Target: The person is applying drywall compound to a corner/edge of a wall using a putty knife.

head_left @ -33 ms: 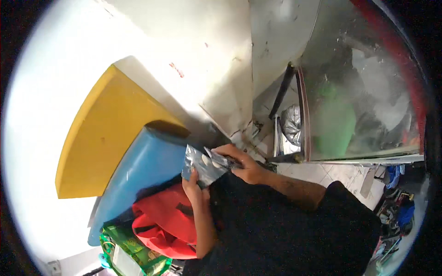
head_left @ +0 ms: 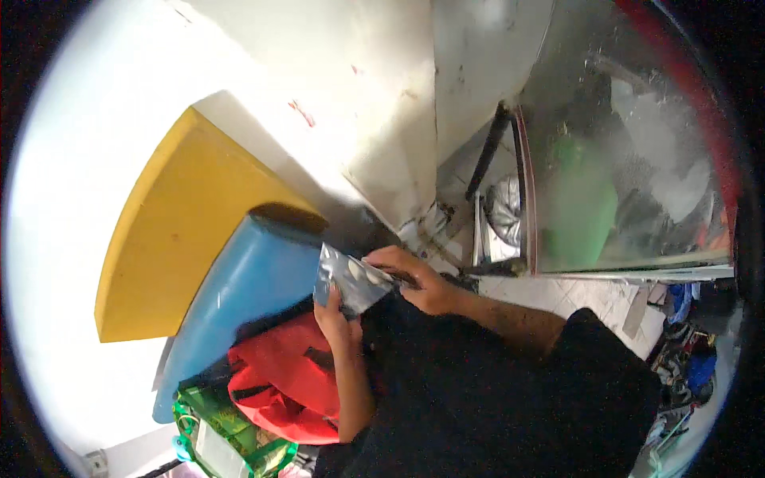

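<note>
A shiny silver packet (head_left: pixel 358 288) is held up in front of my body, its face marked with pale round spots. My left hand (head_left: pixel 335 317) grips its lower left part, thumb pressed flat on the face. At the packet's upper right edge, my right hand (head_left: pixel 420 285) is closed around a narrow dark object (head_left: pixel 404 278). Fingers and the packet cover most of that object, so its kind cannot be told.
A blue curved panel (head_left: pixel 239 279) and a yellow one (head_left: pixel 183 231) stand at the left. Below them are a red cloth bag (head_left: pixel 279 382) and a green bag (head_left: pixel 219 414). A fogged glass case (head_left: pixel 621 175) stands at right, with a silver bundle (head_left: pixel 504 211) beside it.
The dark object showed more over the packet's right side before; now less of it is visible. The packet and both hands sit slightly higher in view.
</note>
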